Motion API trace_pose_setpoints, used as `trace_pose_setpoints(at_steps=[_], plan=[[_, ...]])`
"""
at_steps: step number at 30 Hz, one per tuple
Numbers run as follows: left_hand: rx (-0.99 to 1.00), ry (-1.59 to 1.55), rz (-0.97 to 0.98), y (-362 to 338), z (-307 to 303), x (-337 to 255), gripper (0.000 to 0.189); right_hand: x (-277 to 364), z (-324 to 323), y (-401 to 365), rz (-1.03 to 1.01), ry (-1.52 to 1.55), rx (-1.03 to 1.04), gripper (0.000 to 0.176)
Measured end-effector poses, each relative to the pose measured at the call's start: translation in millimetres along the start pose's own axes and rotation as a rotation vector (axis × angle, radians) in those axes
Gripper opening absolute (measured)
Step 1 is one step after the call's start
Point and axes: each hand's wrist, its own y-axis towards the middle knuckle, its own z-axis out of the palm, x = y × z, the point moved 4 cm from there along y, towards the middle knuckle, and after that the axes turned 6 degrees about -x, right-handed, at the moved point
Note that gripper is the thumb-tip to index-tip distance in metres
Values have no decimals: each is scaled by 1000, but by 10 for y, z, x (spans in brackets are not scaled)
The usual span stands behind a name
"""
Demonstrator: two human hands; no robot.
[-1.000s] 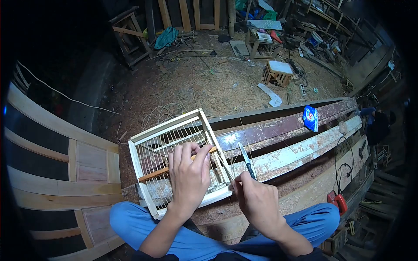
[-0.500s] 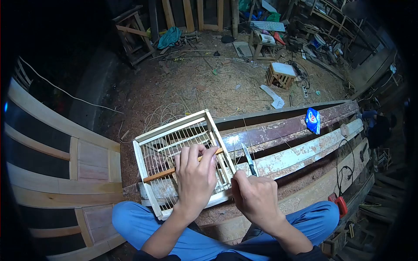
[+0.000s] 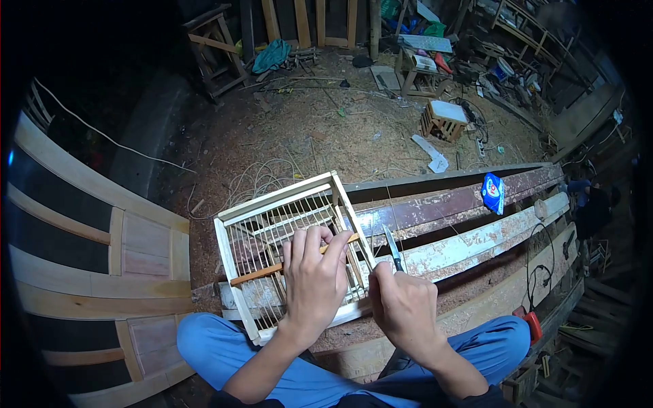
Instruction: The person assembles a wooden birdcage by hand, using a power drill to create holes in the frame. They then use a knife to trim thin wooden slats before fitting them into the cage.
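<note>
A pale wooden cage (image 3: 275,197) with thin bars rests tilted in front of me, over the planks and near my knees. Across its bars runs an orange-brown wooden strip (image 3: 256,274). My left hand (image 3: 313,282) is closed on this strip, its fingers curled over it inside the frame. At the cage's right near corner, my right hand (image 3: 406,306) is closed in a fist, thumb against the frame edge; what it grips is hidden. Just beyond that fist a knife (image 3: 392,246) lies on the planks, blade pointing away, its dark handle close to the knuckles.
Long planks (image 3: 469,238) stretch to the right, bearing a blue packet (image 3: 492,194). A red tool (image 3: 532,326) with a black cord is beside my right knee. Wooden panel doors (image 3: 146,251) stand at left. A slatted stool (image 3: 443,121) sits on the shaving-strewn floor.
The whole view has shifted slightly, moving the scene a little right. Both hands keep nearly the same places on the cage; the knife stays on the planks.
</note>
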Motion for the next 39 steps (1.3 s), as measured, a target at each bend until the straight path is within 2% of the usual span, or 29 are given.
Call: trace_pose_setpoints(at_steps=[8, 10, 17, 19, 25, 29, 31, 32, 34, 35, 37, 39], plan=[[12, -6, -11, 14, 10, 1, 23, -16, 82, 12, -7, 4, -19, 21], [22, -7, -18, 13, 12, 3, 24, -45, 99, 3, -11, 29, -55, 13], [47, -7, -7, 20, -8, -25, 24, -72, 135, 94, 7, 73, -83, 12], [33, -14, -4, 14, -11, -16, 24, -20, 122, 136, -20, 1, -19, 26], [27, -34, -13, -6, -24, -7, 24, 39, 140, 281, -34, -19, -6, 39], [19, -35, -2, 1, -15, 5, 26, 67, 152, 329, -63, -36, -58, 40], [18, -20, -8, 3, -24, -9, 26, 53, 149, 338, 0, -85, 7, 28], [20, -3, -12, -4, -22, -13, 26, 53, 136, 325, 0, -87, 7, 28], [15, -5, -10, -7, 0, 11, 26, 25, 99, 269, 84, -79, -8, 18], [6, -6, -9, -5, 5, 21, 26, 33, 56, 238, 83, -77, -8, 18], [9, 0, -11, -7, -1, 23, 26, 0, 21, 155, 159, -110, 152, 19], [14, 2, -10, -8, 2, 8, 26, -22, 24, 114, 94, -121, 115, 19]])
